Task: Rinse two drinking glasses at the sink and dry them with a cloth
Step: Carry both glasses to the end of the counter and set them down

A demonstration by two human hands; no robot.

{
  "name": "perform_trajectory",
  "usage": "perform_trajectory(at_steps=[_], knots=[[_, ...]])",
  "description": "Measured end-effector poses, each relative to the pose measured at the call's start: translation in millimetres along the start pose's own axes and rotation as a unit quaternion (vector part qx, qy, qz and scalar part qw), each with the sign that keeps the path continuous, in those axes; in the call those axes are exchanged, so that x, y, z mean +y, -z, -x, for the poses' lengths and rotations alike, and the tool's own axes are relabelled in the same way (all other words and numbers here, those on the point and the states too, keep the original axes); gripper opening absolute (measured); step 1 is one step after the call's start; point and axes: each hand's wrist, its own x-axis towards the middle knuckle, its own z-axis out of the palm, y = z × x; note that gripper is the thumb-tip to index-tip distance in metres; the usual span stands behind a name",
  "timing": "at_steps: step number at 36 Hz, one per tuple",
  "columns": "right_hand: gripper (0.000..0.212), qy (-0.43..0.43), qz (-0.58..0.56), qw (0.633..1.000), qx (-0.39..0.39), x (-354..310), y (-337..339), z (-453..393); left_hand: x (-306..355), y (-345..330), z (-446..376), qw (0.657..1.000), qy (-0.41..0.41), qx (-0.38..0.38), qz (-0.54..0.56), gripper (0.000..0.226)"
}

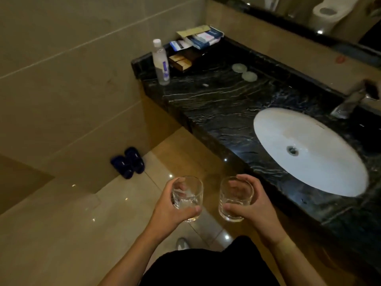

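Head camera: left hand [168, 205] fingers wrap one drinking glass [187, 198], right hand [250, 200] fingers curl round the second glass [235, 199], both upright over the floor, just short of the dark worktop [216, 104] edge; white sink [309, 151] lies beyond.

sink [292, 129] basin open | faucet [350, 100] behind it | bottle [161, 62] far left

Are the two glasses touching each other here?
Apart. The head view shows floor tile plainly between the left glass, held by the left hand, and the right glass, held by the right hand.
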Motion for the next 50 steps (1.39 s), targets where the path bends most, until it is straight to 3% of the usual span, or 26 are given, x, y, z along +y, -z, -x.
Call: perform_trajectory(at_steps=[7,17,25,31,35,39,50], knots=[[0.079,-0.003,-0.002,1.0,-0.02,-19.3,-39.8,-32.3,-4.0,37.3,-23.5,1.0,-0.002,0.019,0.012,0.082],[0.097,0.001,0.011,0.998,-0.069,-40.3,-55.2,-107.3,9.9,59.4,-83.4,0.999,0.01,0.032,0.012,0.084],[0.118,-0.01,-0.045,0.997,-0.059,-62.0,-43.9,-185.9,43.0,63.0,-158.8,1.0,0.025,0.014,-0.007,0.095],[0.111,-0.029,-0.079,0.996,-0.037,-75.7,-20.0,-234.5,70.7,48.8,-217.5,0.999,0.034,0.001,-0.011,0.089],[0.09,-0.044,-0.1,0.993,-0.033,-82.6,-5.6,-263.1,87.5,38.2,-253.1,0.999,0.033,-0.013,-0.025,0.082],[0.084,-0.052,-0.103,0.993,-0.015,-83.8,3.6,-285.6,101.2,28.7,-286.2,0.998,0.038,-0.029,-0.046,0.089],[0.077,-0.043,-0.135,0.986,0.09,-90.4,25.4,-330.7,140.8,8.3,-382.0,0.99,0.03,-0.126,-0.047,0.076]])
